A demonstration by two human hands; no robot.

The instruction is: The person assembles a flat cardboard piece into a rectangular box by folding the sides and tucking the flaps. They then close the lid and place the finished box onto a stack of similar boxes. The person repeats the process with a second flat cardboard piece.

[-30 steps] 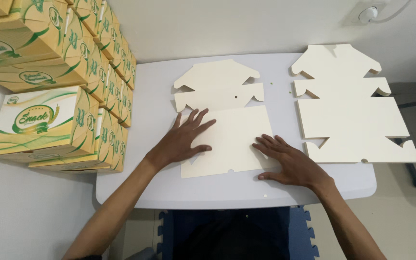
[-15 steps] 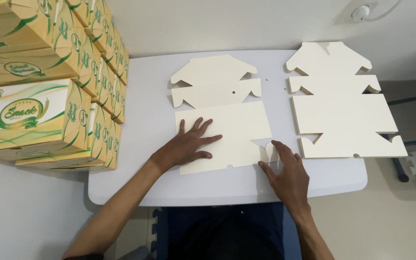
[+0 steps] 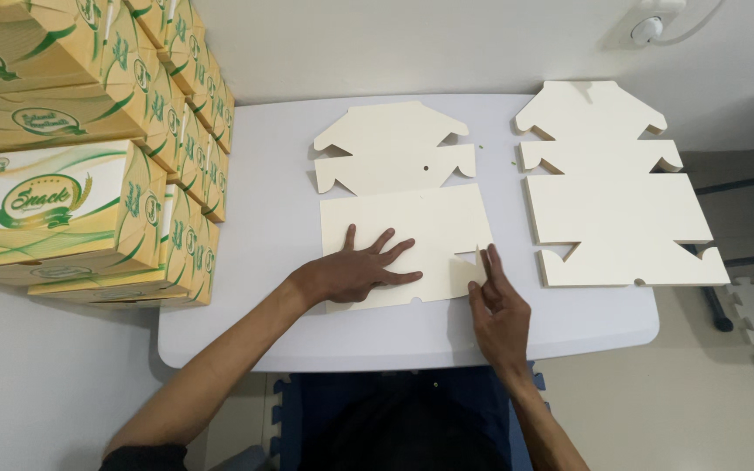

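A flat cream cardboard box blank lies unfolded on the white table. My left hand presses flat on its near panel with fingers spread. My right hand is at the blank's near right corner, fingers pinching a small flap there and lifting it slightly.
A stack of the same flat cream blanks lies to the right on the table. Several folded yellow and green printed boxes are piled at the left. A white wall socket is behind. Blue foam floor mats show below the table edge.
My right hand has slid from lying flat on the blank's right side to its near right corner, where it now grips the flap. My left hand has stayed pressed on the panel.
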